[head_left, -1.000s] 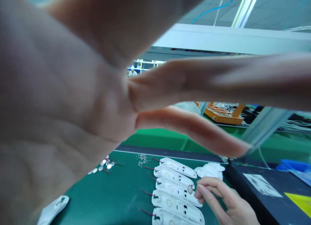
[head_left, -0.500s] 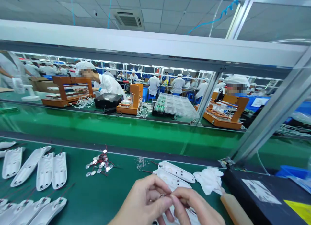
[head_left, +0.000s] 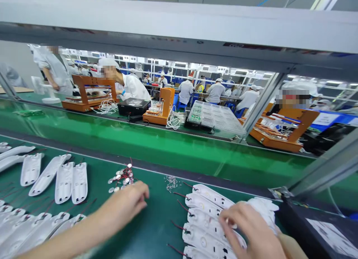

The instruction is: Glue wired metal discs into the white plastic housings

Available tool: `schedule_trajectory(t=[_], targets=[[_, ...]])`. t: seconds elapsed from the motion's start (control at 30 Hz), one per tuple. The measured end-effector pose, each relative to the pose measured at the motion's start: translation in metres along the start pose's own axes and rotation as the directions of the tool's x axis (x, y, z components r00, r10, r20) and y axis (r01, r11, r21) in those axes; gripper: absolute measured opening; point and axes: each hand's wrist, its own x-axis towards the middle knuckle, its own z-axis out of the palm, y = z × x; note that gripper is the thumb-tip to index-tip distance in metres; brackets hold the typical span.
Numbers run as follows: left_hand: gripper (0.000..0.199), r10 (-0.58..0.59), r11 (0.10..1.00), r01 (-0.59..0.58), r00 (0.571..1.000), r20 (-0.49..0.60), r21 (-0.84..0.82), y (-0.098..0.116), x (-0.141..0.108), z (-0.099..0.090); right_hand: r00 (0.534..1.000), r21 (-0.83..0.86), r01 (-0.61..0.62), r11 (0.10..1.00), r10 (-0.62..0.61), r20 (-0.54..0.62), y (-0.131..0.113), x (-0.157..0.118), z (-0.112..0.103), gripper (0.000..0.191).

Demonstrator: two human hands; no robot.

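Observation:
My left hand (head_left: 133, 200) reaches over the green mat beside a pile of small round silvery discs (head_left: 127, 180) with red wires. Its fingers are bent but apart, and nothing shows between them. Over a row of white plastic shells (head_left: 205, 240) hangs my right hand (head_left: 248, 227), thumb and fingers apart, with nothing visible in its grasp. Whether its fingertips touch a shell, I cannot tell. Dark red wires stick out from the left ends of these shells.
More white shells (head_left: 79, 182) lie at left in two rows. Tiny clear pieces (head_left: 171, 183) are heaped near the mat's back edge. A crumpled white cloth (head_left: 264, 210) and a black box (head_left: 316, 229) stand at right. Co-workers sit beyond orange fixtures (head_left: 160, 109).
My hands, together at a small wired part before, have separated. The left went left toward the discs, the right stays over the shells. The view has shifted, showing more of the shell row.

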Motion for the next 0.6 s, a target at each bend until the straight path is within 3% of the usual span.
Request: schedule_trajectory(t=[0.07, 0.1, 0.2, 0.37, 0.6], targets=[[0.018, -0.045, 0.996, 0.05, 0.997, -0.063, 0.074, -0.034, 0.011, -0.004, 0.971, -0.032, -0.24, 0.97, 0.24, 0.008, 0.023, 0.004, 0.007, 0.018], [0.017, -0.053, 0.994, 0.06, 0.996, -0.078, 0.09, -0.047, 0.017, -0.003, 0.952, -0.068, -0.302, 0.951, 0.304, 0.023, 0.032, 0.006, 0.012, 0.019], [0.016, -0.011, 0.994, 0.02, 0.996, -0.086, 0.104, -0.068, 0.029, 0.011, 0.928, -0.142, -0.358, 0.923, 0.369, 0.057, 0.051, 0.01, 0.033, 0.018], [0.022, 0.059, 0.994, -0.05, 0.994, -0.091, 0.099, -0.069, 0.036, 0.028, 0.913, -0.215, -0.35, 0.912, 0.383, 0.14, 0.057, 0.009, 0.053, 0.017], [0.035, 0.144, 0.989, -0.145, 0.987, -0.076, -0.005, -0.069, 0.039, 0.01, 0.894, -0.241, -0.368, 0.898, 0.413, 0.176, 0.055, 0.003, 0.057, 0.015]])
